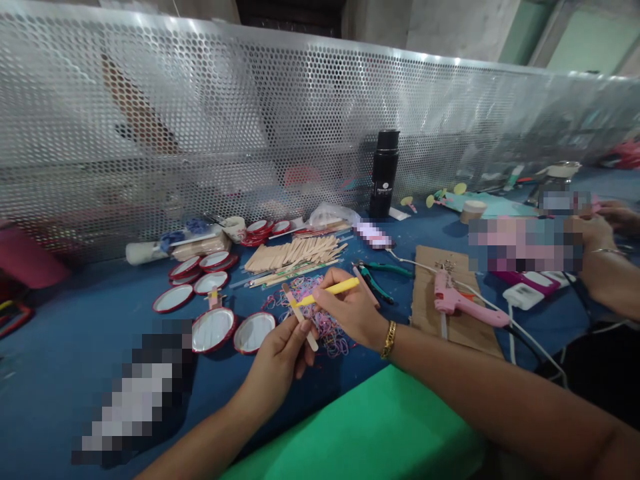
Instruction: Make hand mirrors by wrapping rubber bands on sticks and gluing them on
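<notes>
Pale craft stick [299, 315], yellow stick [330, 291]

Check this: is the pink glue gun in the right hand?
No, the right hand holds a yellow stick; the pink glue gun lies on cardboard.

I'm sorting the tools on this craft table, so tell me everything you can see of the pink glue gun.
The pink glue gun looks like glossy plastic, pistol-shaped, with a short handle and a darker trigger. It lies on its side on a brown cardboard sheet, its body slanting down toward the right. A white cord runs beside it on the blue table. No hand touches it; the right hand is to its left, holding a yellow stick.
</notes>
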Demonstrator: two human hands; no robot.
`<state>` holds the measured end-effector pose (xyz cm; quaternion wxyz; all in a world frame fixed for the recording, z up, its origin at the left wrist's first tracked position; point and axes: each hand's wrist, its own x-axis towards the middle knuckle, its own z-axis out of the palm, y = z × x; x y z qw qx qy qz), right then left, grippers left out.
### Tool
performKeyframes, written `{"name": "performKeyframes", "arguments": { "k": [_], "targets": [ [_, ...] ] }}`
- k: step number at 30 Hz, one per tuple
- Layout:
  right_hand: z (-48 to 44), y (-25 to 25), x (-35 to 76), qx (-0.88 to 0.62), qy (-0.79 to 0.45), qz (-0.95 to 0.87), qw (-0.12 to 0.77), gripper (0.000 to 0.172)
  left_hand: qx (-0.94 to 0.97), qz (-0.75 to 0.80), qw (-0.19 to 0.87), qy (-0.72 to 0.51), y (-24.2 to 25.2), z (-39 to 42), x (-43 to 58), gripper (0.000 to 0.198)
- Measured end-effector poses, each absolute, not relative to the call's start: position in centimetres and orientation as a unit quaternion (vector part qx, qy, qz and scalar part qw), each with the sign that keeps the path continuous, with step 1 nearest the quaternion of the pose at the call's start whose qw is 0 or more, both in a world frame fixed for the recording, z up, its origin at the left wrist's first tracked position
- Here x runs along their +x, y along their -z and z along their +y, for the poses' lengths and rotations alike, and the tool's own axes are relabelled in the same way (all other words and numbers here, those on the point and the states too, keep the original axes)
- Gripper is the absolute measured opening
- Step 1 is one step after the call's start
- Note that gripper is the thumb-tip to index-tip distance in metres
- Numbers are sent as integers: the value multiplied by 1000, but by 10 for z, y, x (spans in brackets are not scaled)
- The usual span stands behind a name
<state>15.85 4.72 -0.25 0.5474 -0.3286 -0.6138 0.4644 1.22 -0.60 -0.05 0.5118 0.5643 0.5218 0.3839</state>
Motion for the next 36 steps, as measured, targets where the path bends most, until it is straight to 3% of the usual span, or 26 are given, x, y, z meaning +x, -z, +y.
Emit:
{"name": "performKeyframes", "arguments": {
  "k": [7, 14, 21, 30, 36],
  "targets": [
    [48, -1, 162, -337, -421, -629, 559, 18, 551, 519, 522, -392, 0, -8, 12, 37],
    [36, 1, 159, -301, -443, -667, 517, 16, 529, 505, 553, -400, -2, -10, 9, 38],
    [26, -2, 156, -307, -480, -649, 504, 29, 531, 480, 583, -384, 4, -9, 7, 38],
    [26, 4, 153, -311, -521, -619, 499, 31, 560, 493, 563, -356, 1, -8, 9, 43],
    [26, 2, 155, -317, -501, -625, 508, 22, 562, 499, 568, -336, 0, -9, 8, 46]
  ]
}}
